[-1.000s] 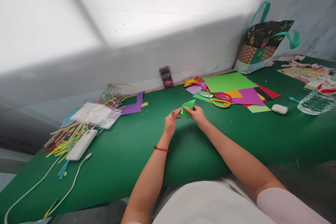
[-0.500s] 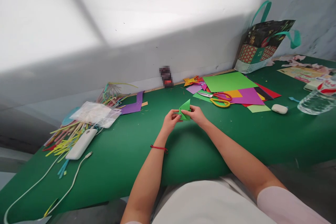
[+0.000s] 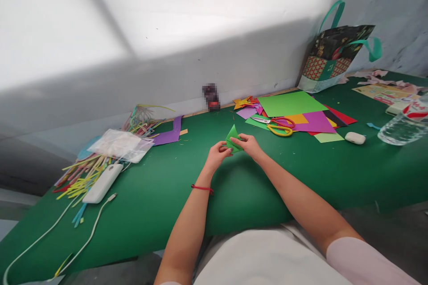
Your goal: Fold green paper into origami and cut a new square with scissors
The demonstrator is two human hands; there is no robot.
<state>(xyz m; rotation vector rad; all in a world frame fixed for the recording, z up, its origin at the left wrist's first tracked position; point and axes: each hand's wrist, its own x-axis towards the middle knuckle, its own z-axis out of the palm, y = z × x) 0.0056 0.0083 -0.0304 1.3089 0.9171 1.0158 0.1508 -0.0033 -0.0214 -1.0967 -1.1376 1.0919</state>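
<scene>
Two hands [image 3: 216, 156] at it, fingers [image 3: 244, 139] pinching folded green paper [image 3: 233, 132], patterned bag [image 3: 329, 60] standing, contents hidden, clear bottle [image 3: 397, 130] rightmost.

Both hands [image 3: 216, 156] [image 3: 250, 146] close together, half-curled

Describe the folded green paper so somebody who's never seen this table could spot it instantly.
Start with the long green tabletop. Closer than the red-and-yellow-handled scissors and left of them, the left hand and right hand hold a small piece of green paper. Unlike the big flat green sheet beyond the scissors, it is folded, with a point sticking up.
</scene>
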